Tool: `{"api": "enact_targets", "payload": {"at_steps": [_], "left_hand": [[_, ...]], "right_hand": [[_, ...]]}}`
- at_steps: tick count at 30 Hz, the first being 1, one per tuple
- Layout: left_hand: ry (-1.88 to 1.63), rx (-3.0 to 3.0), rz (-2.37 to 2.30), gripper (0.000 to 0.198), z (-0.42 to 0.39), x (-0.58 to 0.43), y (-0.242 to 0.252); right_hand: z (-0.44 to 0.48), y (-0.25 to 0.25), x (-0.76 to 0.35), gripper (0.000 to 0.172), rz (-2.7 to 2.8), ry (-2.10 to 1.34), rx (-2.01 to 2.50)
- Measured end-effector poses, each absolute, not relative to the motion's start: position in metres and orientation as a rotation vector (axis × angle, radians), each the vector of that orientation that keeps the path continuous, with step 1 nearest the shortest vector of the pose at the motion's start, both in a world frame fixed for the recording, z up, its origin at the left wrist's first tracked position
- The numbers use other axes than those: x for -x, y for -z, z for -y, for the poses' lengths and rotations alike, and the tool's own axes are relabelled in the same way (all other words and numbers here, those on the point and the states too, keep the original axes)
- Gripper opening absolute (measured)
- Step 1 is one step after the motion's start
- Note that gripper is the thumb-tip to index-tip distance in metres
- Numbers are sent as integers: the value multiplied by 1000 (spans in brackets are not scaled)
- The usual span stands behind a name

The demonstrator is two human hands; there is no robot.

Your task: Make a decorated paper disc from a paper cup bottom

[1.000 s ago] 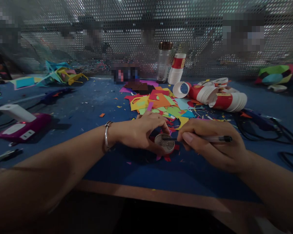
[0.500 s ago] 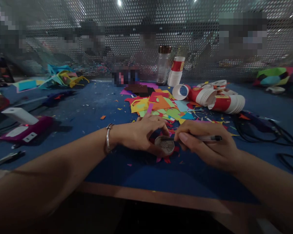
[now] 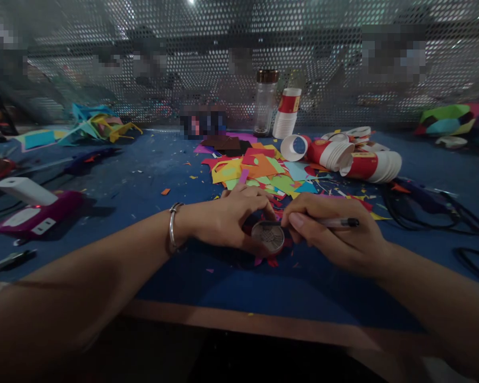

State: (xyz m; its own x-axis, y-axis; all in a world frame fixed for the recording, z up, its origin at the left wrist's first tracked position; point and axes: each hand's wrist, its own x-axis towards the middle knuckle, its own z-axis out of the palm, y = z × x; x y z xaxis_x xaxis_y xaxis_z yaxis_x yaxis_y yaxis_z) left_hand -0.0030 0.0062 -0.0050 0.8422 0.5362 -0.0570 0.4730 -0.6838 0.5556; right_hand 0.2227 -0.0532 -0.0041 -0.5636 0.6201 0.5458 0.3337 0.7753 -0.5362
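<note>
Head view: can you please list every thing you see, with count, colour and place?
round engraved metal disc: one, brownish grey, table front.
clear plastic pen, black cap: one, beside the disc.
cut paper scraps: many, mixed colours, table centre.
paper cup stacks: several lying, one upright, red-white, behind scraps.
clear bottle, brown cap: one, back centre.
magenta device: one, far left.
black cables: several, right.
blue table mat: one, underneath.
silver bracelet: one, left wrist.
left grip: bare hand, holds the disc.
right grip: bare hand, holds the pen.
</note>
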Motion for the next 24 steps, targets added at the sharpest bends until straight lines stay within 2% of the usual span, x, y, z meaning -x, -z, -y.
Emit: {"api": "enact_targets", "payload": {"at_steps": [18,24], "left_hand": [[-145,-2465,-755,58,-6,3,5],[-164,-2477,-720,54,-7,3,5]], "right_hand": [[55,3,-223,21,2182,-535,764],[57,1,-223,21,2171,-536,746]]}}
